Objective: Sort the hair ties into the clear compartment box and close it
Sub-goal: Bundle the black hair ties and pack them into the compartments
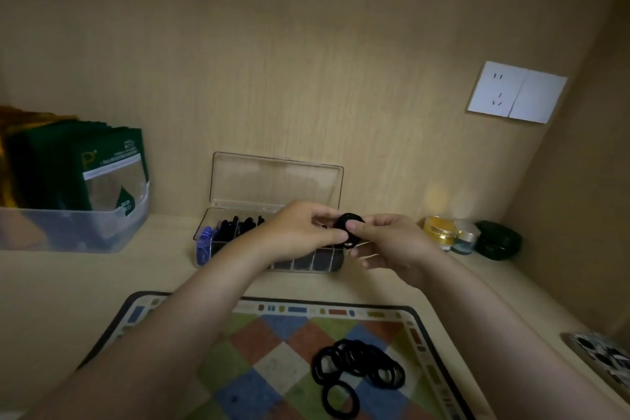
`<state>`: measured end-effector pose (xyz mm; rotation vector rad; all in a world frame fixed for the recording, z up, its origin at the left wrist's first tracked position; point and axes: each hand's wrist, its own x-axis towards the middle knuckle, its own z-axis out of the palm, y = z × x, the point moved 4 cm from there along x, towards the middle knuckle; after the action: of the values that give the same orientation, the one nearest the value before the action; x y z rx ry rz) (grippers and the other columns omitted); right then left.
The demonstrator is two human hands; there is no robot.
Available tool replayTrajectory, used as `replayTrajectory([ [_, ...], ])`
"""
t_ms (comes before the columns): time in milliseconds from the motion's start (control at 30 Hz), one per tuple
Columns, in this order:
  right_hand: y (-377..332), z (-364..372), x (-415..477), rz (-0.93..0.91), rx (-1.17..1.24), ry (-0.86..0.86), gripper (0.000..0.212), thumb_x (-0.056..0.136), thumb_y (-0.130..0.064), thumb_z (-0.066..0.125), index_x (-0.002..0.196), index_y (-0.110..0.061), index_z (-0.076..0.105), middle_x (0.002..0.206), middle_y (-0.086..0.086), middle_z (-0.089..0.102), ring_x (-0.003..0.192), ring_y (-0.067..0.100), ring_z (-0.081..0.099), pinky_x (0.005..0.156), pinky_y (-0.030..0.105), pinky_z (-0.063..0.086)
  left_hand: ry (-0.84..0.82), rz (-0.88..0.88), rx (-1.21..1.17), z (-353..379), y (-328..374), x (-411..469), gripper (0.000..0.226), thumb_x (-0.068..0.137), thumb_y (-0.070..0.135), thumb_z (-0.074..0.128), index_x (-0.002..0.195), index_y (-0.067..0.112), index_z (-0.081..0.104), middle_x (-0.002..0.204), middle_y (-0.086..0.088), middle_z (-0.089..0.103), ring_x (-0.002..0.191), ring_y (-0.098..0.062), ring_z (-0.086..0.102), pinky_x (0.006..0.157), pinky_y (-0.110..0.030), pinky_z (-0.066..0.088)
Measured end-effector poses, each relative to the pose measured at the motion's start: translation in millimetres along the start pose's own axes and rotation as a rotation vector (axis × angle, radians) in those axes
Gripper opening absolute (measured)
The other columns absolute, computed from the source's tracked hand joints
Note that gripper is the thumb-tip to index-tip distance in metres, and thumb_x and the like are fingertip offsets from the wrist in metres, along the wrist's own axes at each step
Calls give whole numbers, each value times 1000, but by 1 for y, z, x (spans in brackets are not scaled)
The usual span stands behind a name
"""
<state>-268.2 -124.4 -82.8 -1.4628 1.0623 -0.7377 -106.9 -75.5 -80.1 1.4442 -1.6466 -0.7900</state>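
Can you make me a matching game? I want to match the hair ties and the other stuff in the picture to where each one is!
Things:
1. loose hair ties
2. held hair ties
3. gold jar
4. box lid

Places or states:
A. standing up, open
B. lying on the checkered mat
C. pinched between the left hand and the right hand
D. to the right of the compartment box

Pairs: 1-B, 2-C, 3-D, 4-A
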Motion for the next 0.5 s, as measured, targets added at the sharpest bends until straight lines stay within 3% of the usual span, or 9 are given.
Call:
replayTrajectory([
  [67,-6,2,14,-30,-97,93,13,89,-15,73,93,-3,70,83,16,73,62,19,67,49,26,53,93,3,143,-9,-5,9,36,94,30,63,130,33,62,120,15,66,104,0,60,91,-24,45],
  [167,-10,9,34,-58,-194,169,9,89,-11,72,92,-2,70,81,17,73,55,17,64,43,24,50,222,25,351,-15,-20,17,40,95,24,54,134,32,58,132,6,56,123,-14,50,103,-34,42],
  [267,-10,11,54,-81,-370,229,3,88,-12,74,87,-10,74,83,15,75,55,15,62,44,24,47,157,25,512,-10,-40,21,46,92,33,50,139,37,51,132,6,52,130,-19,40,107,-41,39],
  [400,-10,11,71,-138,-661,280,4,84,-18,76,86,-17,79,77,8,75,58,13,60,59,31,52,136,40,598,-7,-46,23,50,91,40,47,141,35,45,133,6,50,130,-19,37,107,-40,34],
  [500,-13,17,76,-150,-782,233,8,82,-17,76,88,-17,81,73,3,72,55,9,57,55,24,47,118,60,642,-6,-44,24,54,94,38,45,148,35,37,139,6,46,133,-17,32,111,-38,29],
])
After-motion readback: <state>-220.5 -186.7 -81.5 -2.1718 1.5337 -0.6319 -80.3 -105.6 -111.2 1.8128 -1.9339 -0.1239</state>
